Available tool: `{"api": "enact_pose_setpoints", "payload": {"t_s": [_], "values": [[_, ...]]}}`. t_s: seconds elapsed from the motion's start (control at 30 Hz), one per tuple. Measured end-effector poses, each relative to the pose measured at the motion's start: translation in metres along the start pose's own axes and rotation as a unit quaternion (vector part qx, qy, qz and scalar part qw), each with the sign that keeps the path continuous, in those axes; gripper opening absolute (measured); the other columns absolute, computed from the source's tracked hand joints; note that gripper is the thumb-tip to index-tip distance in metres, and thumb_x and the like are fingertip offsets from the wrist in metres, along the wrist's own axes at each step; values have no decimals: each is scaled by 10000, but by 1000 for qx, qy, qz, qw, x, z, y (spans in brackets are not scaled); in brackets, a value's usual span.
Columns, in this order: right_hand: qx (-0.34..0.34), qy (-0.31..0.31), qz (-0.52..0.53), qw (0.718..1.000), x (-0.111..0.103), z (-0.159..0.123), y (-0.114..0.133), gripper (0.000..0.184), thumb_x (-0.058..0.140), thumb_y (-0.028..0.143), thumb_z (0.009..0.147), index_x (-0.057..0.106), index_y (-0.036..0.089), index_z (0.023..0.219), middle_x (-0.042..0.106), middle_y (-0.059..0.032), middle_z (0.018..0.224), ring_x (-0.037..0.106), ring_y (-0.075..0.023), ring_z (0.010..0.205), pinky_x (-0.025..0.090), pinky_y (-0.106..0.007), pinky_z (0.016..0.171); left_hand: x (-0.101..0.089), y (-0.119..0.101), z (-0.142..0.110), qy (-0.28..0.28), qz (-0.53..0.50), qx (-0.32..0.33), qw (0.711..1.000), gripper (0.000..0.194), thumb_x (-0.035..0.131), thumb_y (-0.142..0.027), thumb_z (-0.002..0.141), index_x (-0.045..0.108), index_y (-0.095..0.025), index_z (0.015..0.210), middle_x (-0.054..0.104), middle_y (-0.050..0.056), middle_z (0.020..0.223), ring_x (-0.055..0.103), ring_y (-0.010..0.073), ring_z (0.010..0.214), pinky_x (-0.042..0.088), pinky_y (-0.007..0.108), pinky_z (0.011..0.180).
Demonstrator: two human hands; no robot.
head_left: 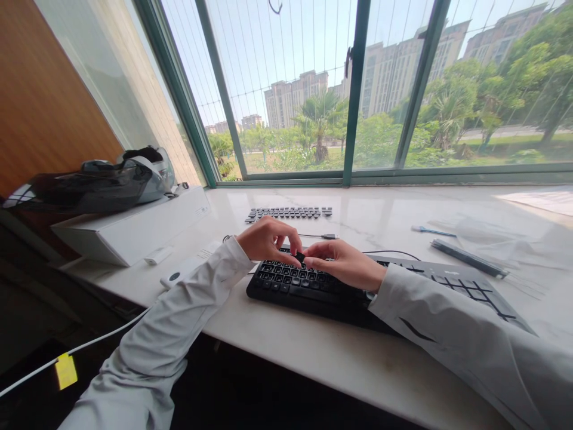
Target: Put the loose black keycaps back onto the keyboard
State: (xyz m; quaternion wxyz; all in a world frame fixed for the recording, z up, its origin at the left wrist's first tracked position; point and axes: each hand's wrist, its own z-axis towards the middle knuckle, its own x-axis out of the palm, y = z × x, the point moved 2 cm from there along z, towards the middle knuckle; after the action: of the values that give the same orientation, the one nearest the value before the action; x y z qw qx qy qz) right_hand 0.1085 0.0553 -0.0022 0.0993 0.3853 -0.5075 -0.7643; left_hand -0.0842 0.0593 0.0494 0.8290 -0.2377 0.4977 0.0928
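A small black keycap (299,257) is held up between my two hands, just above a black keyboard (308,294). The thumb and forefinger of my left hand (268,237) pinch it from the left. From the right, the closed fingertips of my right hand (344,263) grip the same keycap. Many sockets in the keyboard's left part show without caps, while its right end has caps on. My right hand and sleeve cover the keyboard's middle. Behind my hands, loose keycaps (290,213) lie in rows on the white countertop (268,346).
A cable with a USB plug (330,236) lies behind the keyboard. At the right are a blue-handled brush (432,231), a dark strip-shaped bundle (468,258) and clear plastic wrap (496,242). A white power strip (188,266) and white box (134,230) are at the left.
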Motion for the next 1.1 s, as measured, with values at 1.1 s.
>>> {"api": "enact_pose_setpoints", "payload": {"t_s": [1.1], "values": [[-5,34,42,999,0,0,0,448,587,598,798,648,159,863,597,-7,773,488,-135,717,376,-269,680,3,-6,0,11,1,21,1000,195,704,-300,764,735,-187,920,676,28,781,475,39,506,411,161,465]]}}
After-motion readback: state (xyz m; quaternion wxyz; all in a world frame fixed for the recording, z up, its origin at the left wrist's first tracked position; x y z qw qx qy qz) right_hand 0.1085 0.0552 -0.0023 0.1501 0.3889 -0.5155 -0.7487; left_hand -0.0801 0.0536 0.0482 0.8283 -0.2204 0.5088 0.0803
